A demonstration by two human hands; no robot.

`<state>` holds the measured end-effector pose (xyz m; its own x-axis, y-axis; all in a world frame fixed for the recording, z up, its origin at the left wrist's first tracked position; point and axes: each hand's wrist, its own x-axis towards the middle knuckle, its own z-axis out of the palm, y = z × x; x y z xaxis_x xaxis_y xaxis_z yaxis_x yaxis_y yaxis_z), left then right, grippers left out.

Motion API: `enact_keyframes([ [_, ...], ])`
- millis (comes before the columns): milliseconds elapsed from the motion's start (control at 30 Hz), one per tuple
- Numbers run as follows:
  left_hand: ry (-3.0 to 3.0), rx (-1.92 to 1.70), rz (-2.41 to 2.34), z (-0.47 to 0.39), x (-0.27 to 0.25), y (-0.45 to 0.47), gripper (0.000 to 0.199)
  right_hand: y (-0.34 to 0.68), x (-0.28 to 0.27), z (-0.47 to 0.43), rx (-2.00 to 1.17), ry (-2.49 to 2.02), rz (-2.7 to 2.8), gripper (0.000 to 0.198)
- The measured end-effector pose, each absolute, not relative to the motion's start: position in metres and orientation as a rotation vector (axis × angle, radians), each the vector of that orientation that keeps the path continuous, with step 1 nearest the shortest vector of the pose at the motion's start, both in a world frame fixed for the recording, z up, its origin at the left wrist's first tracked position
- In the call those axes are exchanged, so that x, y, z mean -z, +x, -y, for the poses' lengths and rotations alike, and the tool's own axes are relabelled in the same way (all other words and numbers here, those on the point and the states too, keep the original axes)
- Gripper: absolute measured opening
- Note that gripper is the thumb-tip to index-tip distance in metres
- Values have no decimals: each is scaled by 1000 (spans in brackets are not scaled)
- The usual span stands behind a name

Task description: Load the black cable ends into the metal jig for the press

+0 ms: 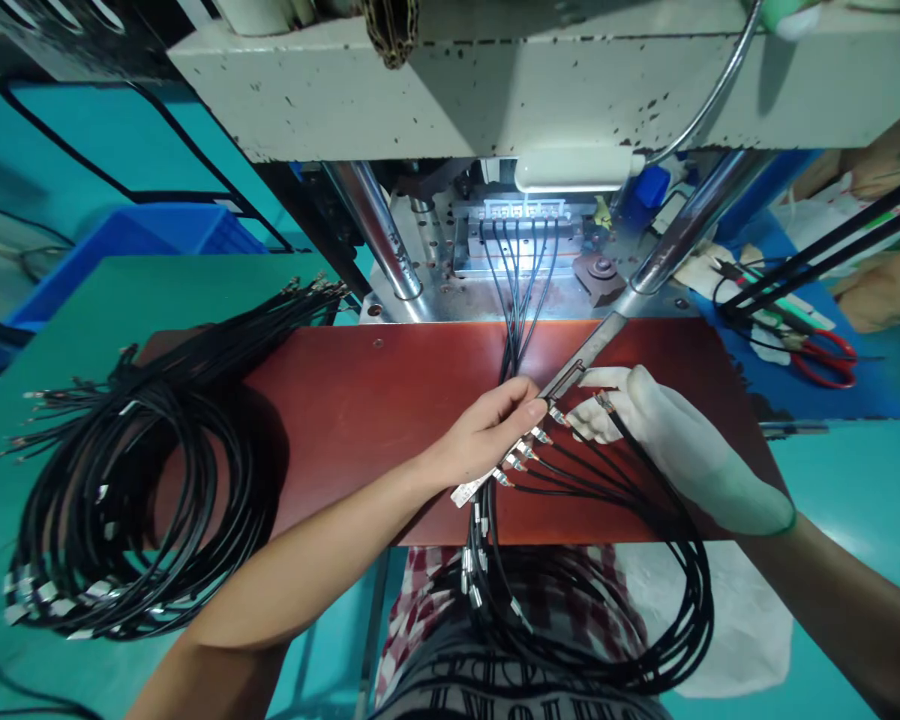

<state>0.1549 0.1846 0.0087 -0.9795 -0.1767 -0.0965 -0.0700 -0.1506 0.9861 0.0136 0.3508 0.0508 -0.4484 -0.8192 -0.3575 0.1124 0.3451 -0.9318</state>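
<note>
While my left hand (484, 432), bare, grips one slim metal bar (589, 355) between thumb and fingers, my right hand (671, 455), in one white glove, pinches a single black cable end (605, 402) just beside it. I have that bar slanting over one red-brown board (390, 400), and along its near part I count at least five metal connectors (541, 435), each with a black cable trailing toward my lap. Ahead of me, roughly six cables (523, 300) run into one brightly lit metal fixture (521, 245), between two steel columns (379, 235); overlap keeps me from an exact count. Off to my left lies one large coil of black cables (172, 400), its strands too many to count, and past it one blue bin (157, 228). On my right I see one pair of red-handled scissors (832, 360).
</note>
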Motion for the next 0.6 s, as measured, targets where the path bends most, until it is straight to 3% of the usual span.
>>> enact_keyframes([
  [100,294,2351,1979,-185,-9,156,43,5,-44,-364,1325,-463,-1524,56],
  [333,345,2509,1855,-187,-13,157,41,4,-48,-364,986,-677,-2016,21],
  [600,325,2435,1952,-187,-12,157,44,23,-63,-354,1067,-851,-2257,18],
])
